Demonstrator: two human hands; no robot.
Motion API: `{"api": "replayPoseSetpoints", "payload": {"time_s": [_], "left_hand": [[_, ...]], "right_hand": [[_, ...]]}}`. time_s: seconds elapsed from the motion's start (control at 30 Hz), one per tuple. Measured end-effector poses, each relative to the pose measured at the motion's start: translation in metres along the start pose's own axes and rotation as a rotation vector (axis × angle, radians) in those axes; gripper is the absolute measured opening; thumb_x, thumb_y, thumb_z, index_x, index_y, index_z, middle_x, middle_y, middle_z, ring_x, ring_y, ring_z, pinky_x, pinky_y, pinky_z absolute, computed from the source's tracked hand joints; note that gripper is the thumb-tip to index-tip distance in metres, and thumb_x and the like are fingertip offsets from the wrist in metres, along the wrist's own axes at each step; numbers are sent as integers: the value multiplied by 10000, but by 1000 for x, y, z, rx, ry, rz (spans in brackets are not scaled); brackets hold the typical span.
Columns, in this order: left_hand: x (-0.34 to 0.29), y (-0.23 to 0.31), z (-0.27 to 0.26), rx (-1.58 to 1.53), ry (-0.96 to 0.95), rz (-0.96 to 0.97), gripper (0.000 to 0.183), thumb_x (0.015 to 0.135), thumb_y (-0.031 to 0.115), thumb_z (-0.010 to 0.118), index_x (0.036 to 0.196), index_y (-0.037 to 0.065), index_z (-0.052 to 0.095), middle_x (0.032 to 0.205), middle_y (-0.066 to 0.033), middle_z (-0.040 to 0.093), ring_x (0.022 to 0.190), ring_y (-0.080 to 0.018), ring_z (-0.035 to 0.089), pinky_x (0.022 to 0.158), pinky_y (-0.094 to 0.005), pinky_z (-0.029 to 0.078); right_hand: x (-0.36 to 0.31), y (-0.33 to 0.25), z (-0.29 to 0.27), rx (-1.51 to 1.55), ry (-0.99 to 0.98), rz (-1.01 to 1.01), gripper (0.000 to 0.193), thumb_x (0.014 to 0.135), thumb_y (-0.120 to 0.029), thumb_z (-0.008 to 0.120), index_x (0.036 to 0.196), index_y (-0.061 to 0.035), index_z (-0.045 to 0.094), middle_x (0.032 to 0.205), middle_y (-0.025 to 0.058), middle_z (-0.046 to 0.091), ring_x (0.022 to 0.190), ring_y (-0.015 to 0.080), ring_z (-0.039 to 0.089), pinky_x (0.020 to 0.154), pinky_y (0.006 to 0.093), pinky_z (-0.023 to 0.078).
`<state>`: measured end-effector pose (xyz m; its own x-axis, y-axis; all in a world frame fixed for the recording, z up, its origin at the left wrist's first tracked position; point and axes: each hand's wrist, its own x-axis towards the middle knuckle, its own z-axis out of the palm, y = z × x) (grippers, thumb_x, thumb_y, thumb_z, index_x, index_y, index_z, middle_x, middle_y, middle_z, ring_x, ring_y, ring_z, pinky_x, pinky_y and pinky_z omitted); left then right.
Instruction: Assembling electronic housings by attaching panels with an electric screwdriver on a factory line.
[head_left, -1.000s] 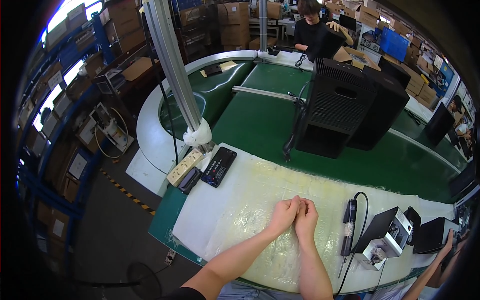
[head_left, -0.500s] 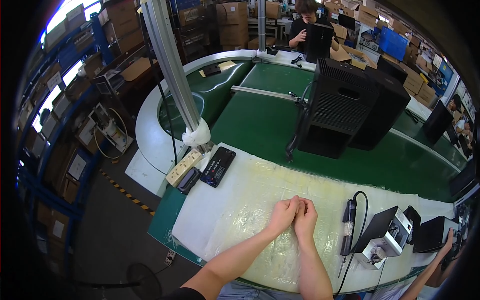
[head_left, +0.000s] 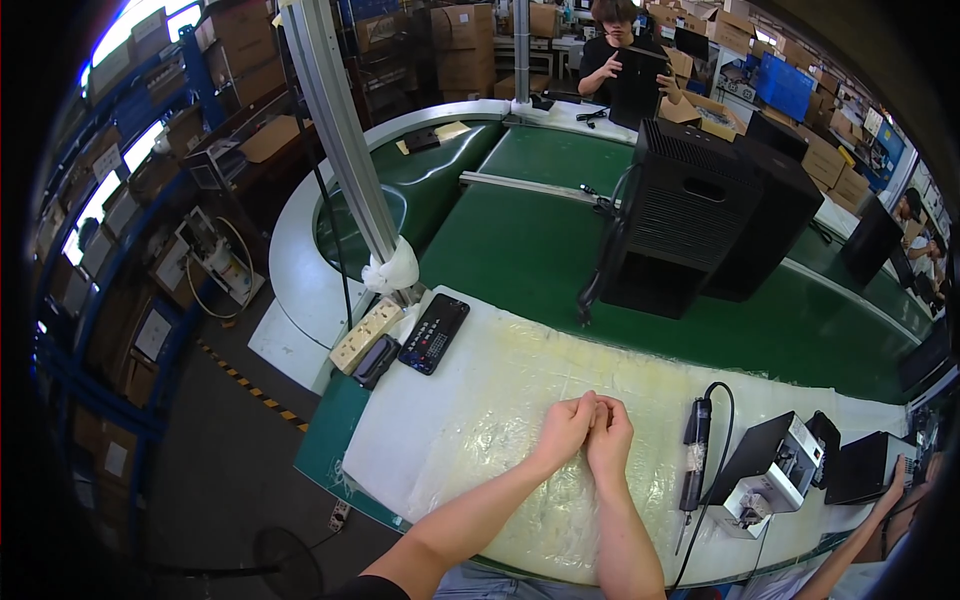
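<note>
My left hand (head_left: 566, 430) and my right hand (head_left: 611, 434) meet over the plastic-covered worktop (head_left: 500, 440), fingers curled and fingertips pressed together. Whatever lies between them, if anything, is hidden. Nearest to my right hand is a black electric screwdriver (head_left: 695, 450) with a cable, its thin bit toward me. Beyond it stands a silver and black boxy device (head_left: 765, 475). A smartphone (head_left: 435, 333) lies left of my hands, with a small dark device (head_left: 377, 361) and a pale power strip (head_left: 366, 335) beside it.
Two tall black appliance housings (head_left: 680, 220) stand on the green conveyor (head_left: 490, 250), a black cable hanging from one. A metal post (head_left: 350, 130) rises at the left. Across the belt, a person (head_left: 615, 60) handles a black panel. At the right edge, another person's hand (head_left: 893, 485) touches a black box.
The housings have shifted slightly right along the belt. The person across has turned the black panel and holds it with both hands. My hands stay in place.
</note>
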<state>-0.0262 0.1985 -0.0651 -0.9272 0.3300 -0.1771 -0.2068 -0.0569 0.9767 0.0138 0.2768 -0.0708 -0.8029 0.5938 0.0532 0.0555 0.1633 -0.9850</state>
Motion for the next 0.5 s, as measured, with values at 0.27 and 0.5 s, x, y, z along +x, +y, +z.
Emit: {"api": "replayPoseSetpoints", "payload": {"time_s": [0.27,0.5], "left_hand": [[1,-1,0,16,1,19,482,1000,319,468,633,11,522,544,-27,470,524,-97,411,493,-296,357],[1,0,0,20,4,10,486,1002,320,465,633,8,522,546,-29,473,530,-99,412,501,-299,361]], "right_hand": [[1,1,1,2,3,-15,173,980,-89,492,990,24,623,759,35,601,673,92,514,613,251,438],[0,-1,1,1,5,-17,172,979,-89,494,989,26,622,762,39,604,677,95,517,620,252,441]]}}
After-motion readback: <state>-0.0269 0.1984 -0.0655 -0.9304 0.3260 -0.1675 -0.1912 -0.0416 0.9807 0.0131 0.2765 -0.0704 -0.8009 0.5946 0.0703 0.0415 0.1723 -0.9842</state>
